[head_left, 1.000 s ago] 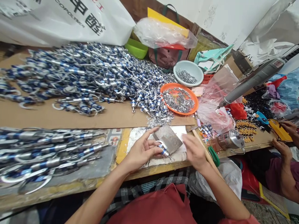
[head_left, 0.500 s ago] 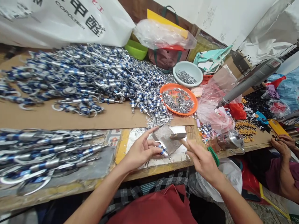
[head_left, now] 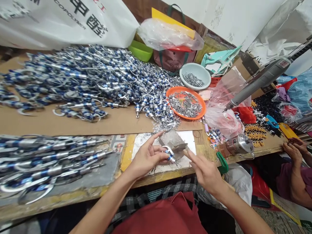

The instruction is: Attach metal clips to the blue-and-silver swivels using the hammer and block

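Note:
Between the thumb and fingers of my left hand (head_left: 148,157) is a blue-and-silver metal fitting (head_left: 172,158) with a white curved strap and a small ring at its end. The fitting rests against a grey metal block (head_left: 170,138) on a white sheet (head_left: 156,167). My right hand (head_left: 207,172) is closed round the handle of a hammer (head_left: 180,148). The hammer head is low over the block, close to the strap; whether it touches is hard to tell. Small flat metal links (head_left: 168,125) lie behind the block.
A large heap of similar fittings (head_left: 97,74) covers the cardboard, with more laid in rows (head_left: 48,156) at left. An orange tray (head_left: 203,110) and a pale bowl (head_left: 207,73) hold metal parts. An electric screwdriver (head_left: 260,81) hangs at right; a steel mug (head_left: 241,146) stands nearby. A co-worker's hands (head_left: 293,151) are far right.
The hammer head has dropped and tilted down over the block, and my right hand has shifted slightly left. My left hand still holds the fitting in nearly the same place.

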`<move>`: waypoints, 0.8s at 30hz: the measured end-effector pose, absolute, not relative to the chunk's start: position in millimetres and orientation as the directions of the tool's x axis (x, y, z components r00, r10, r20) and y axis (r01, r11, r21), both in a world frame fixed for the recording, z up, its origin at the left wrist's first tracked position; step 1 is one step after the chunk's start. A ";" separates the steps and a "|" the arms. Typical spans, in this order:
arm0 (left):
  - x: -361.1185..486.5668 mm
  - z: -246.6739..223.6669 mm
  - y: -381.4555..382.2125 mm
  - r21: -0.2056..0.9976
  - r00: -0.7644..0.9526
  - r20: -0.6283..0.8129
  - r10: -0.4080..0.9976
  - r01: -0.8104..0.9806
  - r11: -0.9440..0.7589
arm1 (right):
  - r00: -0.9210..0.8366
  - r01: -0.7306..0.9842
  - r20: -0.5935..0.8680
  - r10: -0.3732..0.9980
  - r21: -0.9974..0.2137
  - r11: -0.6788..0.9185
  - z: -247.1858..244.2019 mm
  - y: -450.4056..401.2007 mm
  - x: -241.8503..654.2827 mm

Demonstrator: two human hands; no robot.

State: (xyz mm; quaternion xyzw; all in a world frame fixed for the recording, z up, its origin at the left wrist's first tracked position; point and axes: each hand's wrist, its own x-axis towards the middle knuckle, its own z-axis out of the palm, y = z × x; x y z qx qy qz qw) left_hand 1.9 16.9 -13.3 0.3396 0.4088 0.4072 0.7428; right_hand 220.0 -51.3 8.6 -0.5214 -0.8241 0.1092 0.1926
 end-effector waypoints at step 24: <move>3.7 -12.8 9.4 0.950 0.208 0.220 0.953 0.175 -0.257 | -0.400 0.914 0.090 0.912 -0.042 0.404 -16.2 109.6 184.6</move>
